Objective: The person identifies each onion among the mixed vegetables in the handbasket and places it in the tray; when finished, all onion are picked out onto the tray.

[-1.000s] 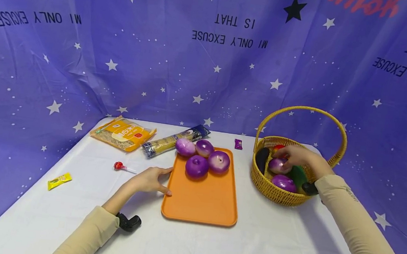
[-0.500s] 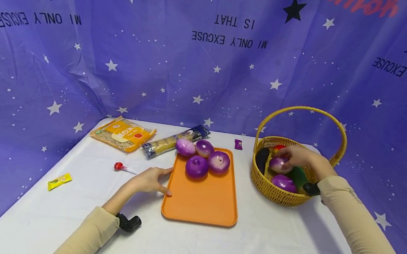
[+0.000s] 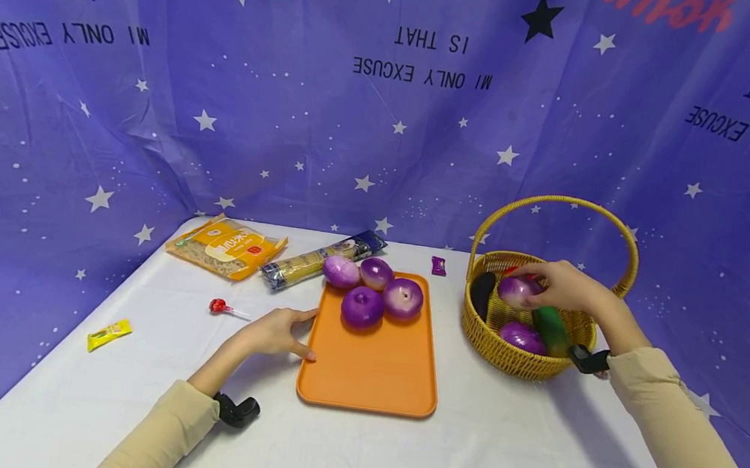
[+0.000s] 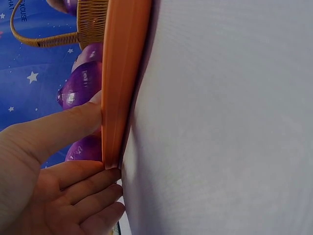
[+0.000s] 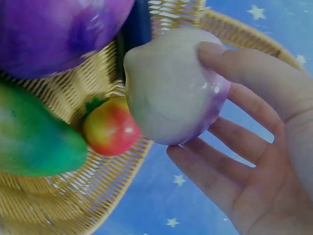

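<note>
My right hand (image 3: 563, 286) holds a purple-and-white onion (image 3: 517, 291) between thumb and fingers, above the wicker basket (image 3: 505, 359). In the right wrist view the onion (image 5: 171, 85) shows its pale side, raised over the basket's rim. Several purple onions (image 3: 362, 308) sit together at the far end of an orange tray (image 3: 368, 376). My left hand (image 3: 277, 332) rests at the tray's left edge. The left wrist view shows its thumb on the rim of the tray (image 4: 120, 73) and its straight fingers against the edge.
Inside the basket are another purple onion (image 3: 523, 338), a dark eggplant-like piece (image 3: 482, 293), a green vegetable (image 3: 550, 330) and a small red-yellow fruit (image 5: 112, 126). Around the tray lie a noodle pack (image 3: 318, 259), a grain bag (image 3: 227, 246), a lollipop (image 3: 219, 306), and yellow (image 3: 110, 334) and purple candies (image 3: 438, 266).
The right hand has lifted the onion up from among the basket's contents and drawn slightly back to the right. The left hand and tray have stayed put.
</note>
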